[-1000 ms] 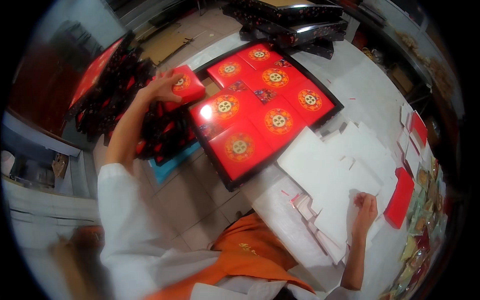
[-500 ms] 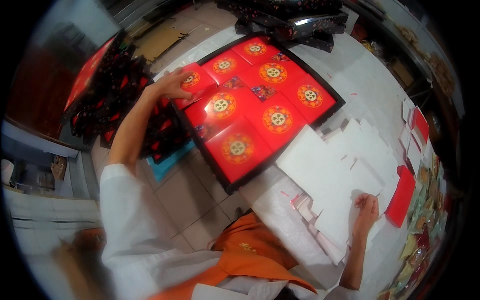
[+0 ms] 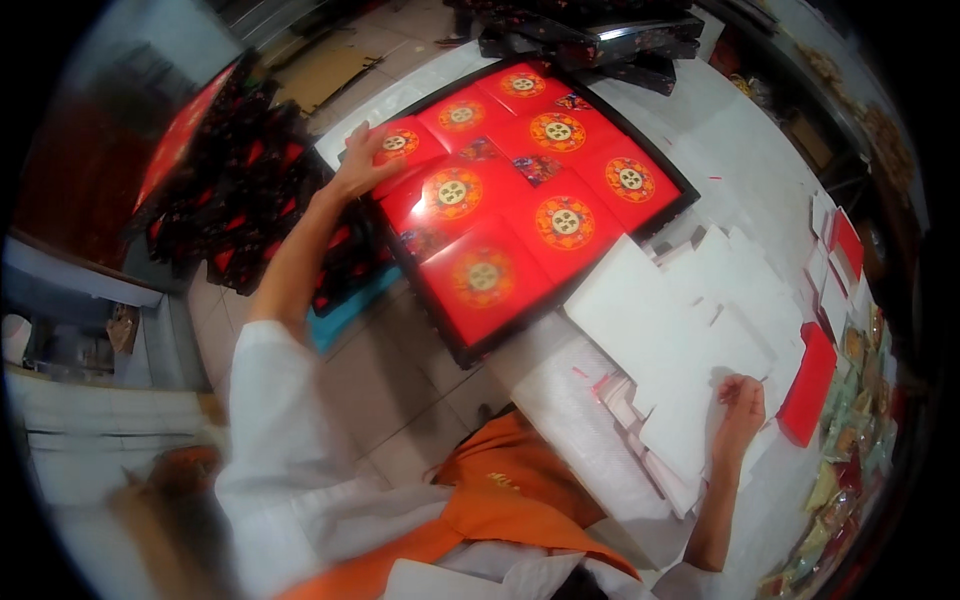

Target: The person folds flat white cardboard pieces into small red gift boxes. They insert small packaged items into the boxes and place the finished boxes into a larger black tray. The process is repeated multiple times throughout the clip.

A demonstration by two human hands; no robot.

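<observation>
A large black-rimmed tray (image 3: 455, 345) lies on the table, filled with square red boxes that bear round orange-and-gold medallions. At its left edge, my left hand (image 3: 362, 168) rests on the corner red box (image 3: 418, 150), fingers spread and thumb across its top. That box now lies about level with its neighbours. Small dark patterned patches (image 3: 537, 170) show between the boxes. My right hand (image 3: 741, 402) lies on flat white card sheets (image 3: 665, 340), its fingers curled in with nothing visible in them. A narrow red box (image 3: 808, 385) is just beyond it.
Stacked black floral trays (image 3: 225, 190) with red contents stand left of the table. More dark boxes (image 3: 620, 45) are piled at the far end. Wrapped packets (image 3: 835, 490) line the right edge, near red and white cartons (image 3: 838, 250). A tiled floor (image 3: 395, 420) shows below.
The corner red box, tilted up at the tray's edge before, has settled down among the others. My left hand has pressed in with it and its fingers have spread. The right hand has stayed put.
</observation>
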